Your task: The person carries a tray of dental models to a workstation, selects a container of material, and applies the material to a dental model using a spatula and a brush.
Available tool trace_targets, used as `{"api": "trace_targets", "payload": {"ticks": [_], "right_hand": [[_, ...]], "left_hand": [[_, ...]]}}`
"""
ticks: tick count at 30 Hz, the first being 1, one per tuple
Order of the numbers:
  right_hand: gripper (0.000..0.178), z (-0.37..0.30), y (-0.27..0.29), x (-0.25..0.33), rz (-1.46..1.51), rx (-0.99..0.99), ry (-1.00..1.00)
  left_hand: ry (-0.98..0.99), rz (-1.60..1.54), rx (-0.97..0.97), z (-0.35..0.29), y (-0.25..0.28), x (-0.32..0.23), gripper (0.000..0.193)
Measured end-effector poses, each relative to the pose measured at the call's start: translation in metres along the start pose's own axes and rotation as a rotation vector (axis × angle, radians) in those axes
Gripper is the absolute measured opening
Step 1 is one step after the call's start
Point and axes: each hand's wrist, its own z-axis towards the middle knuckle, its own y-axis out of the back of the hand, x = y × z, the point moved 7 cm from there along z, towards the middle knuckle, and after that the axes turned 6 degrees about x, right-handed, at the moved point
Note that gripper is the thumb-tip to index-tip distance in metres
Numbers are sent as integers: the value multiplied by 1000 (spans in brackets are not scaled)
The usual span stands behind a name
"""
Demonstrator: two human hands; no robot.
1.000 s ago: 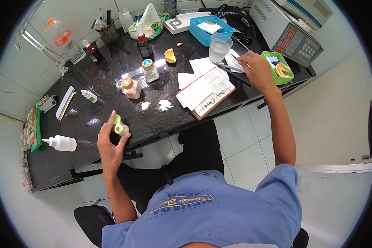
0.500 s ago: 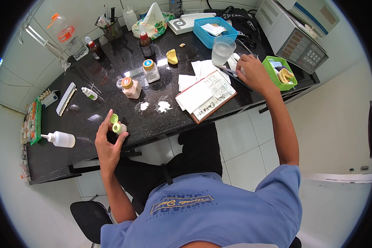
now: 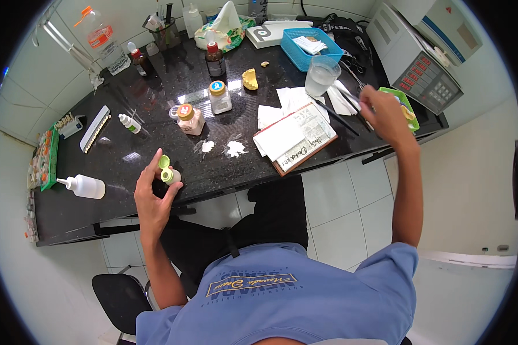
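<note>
My left hand [image 3: 153, 198] is closed around a small white bottle [image 3: 174, 176] with a lime green flip lid, which stands open. It holds the bottle near the table's front edge. My right hand [image 3: 384, 117] is at the right side of the table with its fingers curled together; what they grip, if anything, I cannot make out. Beside it, thin dark-handled tools [image 3: 344, 122] lie by white tissue [image 3: 341, 99]. Two small heaps of white powder [image 3: 236, 149] lie on the black table, in front of the jars with orange-yellow lids [image 3: 220, 99].
A notebook [image 3: 296, 141] with paper lies at the front, with a glass of water [image 3: 321, 77] behind it. Blue [image 3: 296, 52] and green baskets [image 3: 411, 118] stand on the right. A squeeze bottle [image 3: 86, 187], shade guide [image 3: 95, 129] and dropper bottle [image 3: 130, 123] are on the left.
My right hand has moved right, away from the tools and tissue, and its fingers have curled in. My left hand still holds the open bottle. The view has shifted slightly.
</note>
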Motion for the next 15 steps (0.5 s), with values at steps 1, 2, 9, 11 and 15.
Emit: {"api": "trace_targets", "payload": {"ticks": [1,2,9,11,15], "right_hand": [[12,-1,18,4,75,-31,-53],[13,1,35,5,153,-60,-108],[13,72,72,19,-75,-128,37],[16,97,46,15,-53,18,87],[19,124,23,15,-105,142,67]], "left_hand": [[-3,16,-7,-2,2,0,86],[-5,34,-13,-4,6,0,86],[-19,20,-31,-2,3,2,88],[-24,7,-28,-1,3,2,87],[-9,1,-28,-1,3,0,86]]}}
